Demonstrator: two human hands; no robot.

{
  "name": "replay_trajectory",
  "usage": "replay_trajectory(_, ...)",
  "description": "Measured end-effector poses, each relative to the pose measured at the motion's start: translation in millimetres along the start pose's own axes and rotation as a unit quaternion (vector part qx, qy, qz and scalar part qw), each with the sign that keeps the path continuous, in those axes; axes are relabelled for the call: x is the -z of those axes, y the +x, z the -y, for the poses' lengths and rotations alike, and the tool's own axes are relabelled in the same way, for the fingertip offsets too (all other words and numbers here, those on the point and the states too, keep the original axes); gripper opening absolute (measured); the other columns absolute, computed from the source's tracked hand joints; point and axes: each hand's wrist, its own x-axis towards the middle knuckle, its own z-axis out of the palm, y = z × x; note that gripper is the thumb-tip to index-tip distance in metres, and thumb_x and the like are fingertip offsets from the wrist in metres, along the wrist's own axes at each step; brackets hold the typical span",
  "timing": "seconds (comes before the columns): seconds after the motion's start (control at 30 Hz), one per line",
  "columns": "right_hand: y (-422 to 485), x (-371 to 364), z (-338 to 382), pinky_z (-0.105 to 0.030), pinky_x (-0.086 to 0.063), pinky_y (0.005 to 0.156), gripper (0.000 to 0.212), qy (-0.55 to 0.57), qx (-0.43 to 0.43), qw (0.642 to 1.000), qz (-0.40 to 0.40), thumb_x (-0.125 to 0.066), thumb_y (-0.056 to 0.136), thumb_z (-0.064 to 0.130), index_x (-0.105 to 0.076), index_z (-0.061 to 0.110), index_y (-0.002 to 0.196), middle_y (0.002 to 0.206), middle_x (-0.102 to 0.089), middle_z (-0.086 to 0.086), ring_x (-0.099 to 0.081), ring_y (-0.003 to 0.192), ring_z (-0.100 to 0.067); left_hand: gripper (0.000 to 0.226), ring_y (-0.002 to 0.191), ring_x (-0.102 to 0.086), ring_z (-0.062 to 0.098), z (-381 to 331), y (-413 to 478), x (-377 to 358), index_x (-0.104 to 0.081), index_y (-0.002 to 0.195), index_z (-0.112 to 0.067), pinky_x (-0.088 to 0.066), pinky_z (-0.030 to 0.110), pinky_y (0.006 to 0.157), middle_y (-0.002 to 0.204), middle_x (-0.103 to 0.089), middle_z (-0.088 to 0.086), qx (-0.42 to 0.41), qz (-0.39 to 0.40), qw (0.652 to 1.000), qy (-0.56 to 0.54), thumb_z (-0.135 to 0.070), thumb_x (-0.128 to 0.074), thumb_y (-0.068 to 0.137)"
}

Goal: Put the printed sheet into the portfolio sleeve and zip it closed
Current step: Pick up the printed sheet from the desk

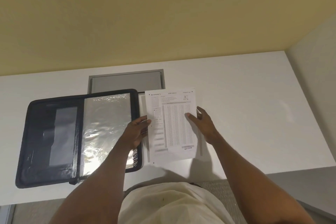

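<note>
A black zip portfolio (45, 140) lies open on the white desk (245, 114), with a clear plastic sleeve (105, 123) on its right half. Just right of it, a white printed sheet (172, 125) covered in small tables is lifted a little above the desk, with another sheet showing beneath it. My left hand (138, 131) holds the sheet's left edge. My right hand (203, 123) pinches its right edge, thumb on top of the paper and fingers behind.
A grey cable hatch (125, 82) is set into the desk behind the portfolio, next to the yellow wall. The desk's front edge runs just before my body, and a pale side wall (316, 78) bounds it on the right.
</note>
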Motion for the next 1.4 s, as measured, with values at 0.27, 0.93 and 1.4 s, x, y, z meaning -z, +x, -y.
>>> replay_trajectory(0.27,-3,5,24,-0.045,-0.042,0.115,0.042,0.168,-0.028,0.970,0.171,-0.063,0.097,0.002,-0.057,-0.002,0.139,0.140,-0.062,-0.016,-0.061,0.129,-0.027,0.029,0.123,-0.065,0.040,-24,-12,6,-0.079,0.117,-0.021,-0.056,0.052,0.101,0.134,-0.070,0.014,-0.040,0.072,0.996,0.028,-0.020,-0.071,0.089)
replay_trajectory(0.93,-30,4,37,-0.036,-0.059,0.079,0.022,0.087,0.100,0.991,0.027,-0.074,0.093,0.019,-0.076,0.011,0.114,0.108,-0.079,-0.008,-0.075,0.098,-0.023,0.032,0.115,-0.070,0.025,-53,-43,-44,-0.069,0.125,-0.029,-0.054,0.057,0.104,0.119,-0.075,0.002,-0.245,0.071,0.941,0.222,-0.027,-0.074,0.093)
replay_trajectory(1.4,-40,-3,17,-0.032,-0.060,0.084,0.021,0.084,0.094,0.992,0.028,-0.075,0.093,0.017,-0.075,0.022,0.113,0.110,-0.079,-0.001,-0.075,0.102,-0.019,0.060,0.120,-0.066,0.030,-13,-36,-44,-0.059,0.135,-0.014,-0.054,0.055,0.105,0.127,-0.070,0.010,-0.167,0.015,0.969,0.182,-0.033,-0.081,0.083)
